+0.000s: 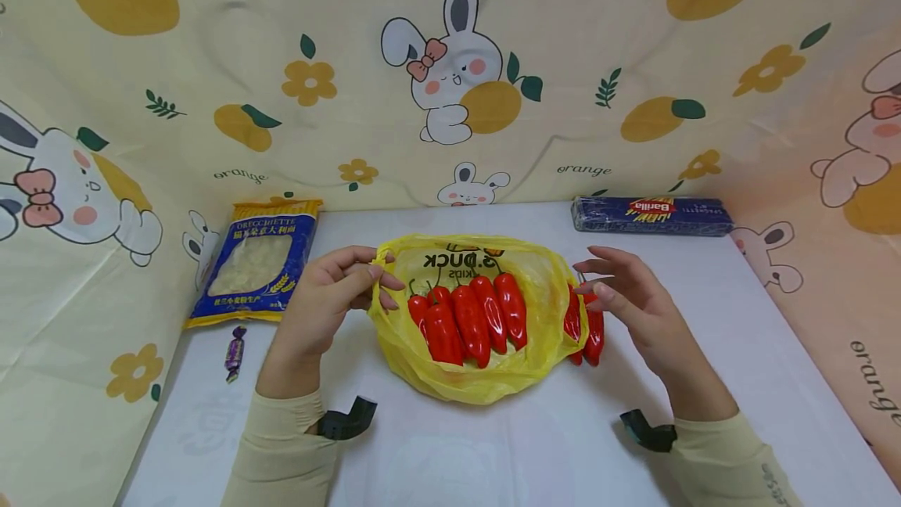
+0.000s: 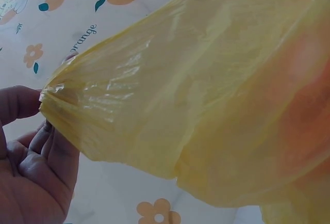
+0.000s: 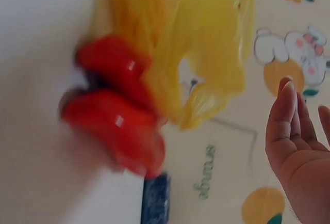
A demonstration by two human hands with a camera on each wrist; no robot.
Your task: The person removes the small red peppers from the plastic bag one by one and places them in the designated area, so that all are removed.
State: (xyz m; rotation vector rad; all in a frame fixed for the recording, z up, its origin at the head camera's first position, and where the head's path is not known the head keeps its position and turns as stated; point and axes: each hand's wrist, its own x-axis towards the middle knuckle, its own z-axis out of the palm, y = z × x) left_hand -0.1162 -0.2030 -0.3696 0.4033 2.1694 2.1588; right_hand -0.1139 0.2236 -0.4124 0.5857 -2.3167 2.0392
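My left hand (image 1: pixel 324 300) pinches the upper left rim of a yellow plastic bag (image 1: pixel 457 386). In the left wrist view, the bag's film (image 2: pixel 134 105) is drawn taut from thumb and fingertips. Several red peppers (image 1: pixel 470 323) lie inside the bag, seen through its wide mouth. Just right of it, two more red peppers (image 1: pixel 595 335) lie on the table, partly covered by the bag's edge. My right hand (image 1: pixel 637 303) hovers near these, fingers relaxed and holding nothing; the right wrist view shows it apart from the bag (image 3: pixel 206 33) and the loose peppers (image 3: pixel 118 126).
A blue and yellow pasta packet (image 1: pixel 253 260) leans at the back left, with a purple-wrapped candy (image 1: pixel 235 353) in front. A dark blue spaghetti pack (image 1: pixel 651 217) lies at the back right. Printed cloth walls (image 1: pixel 296 6) enclose the white table (image 1: pixel 521 460).
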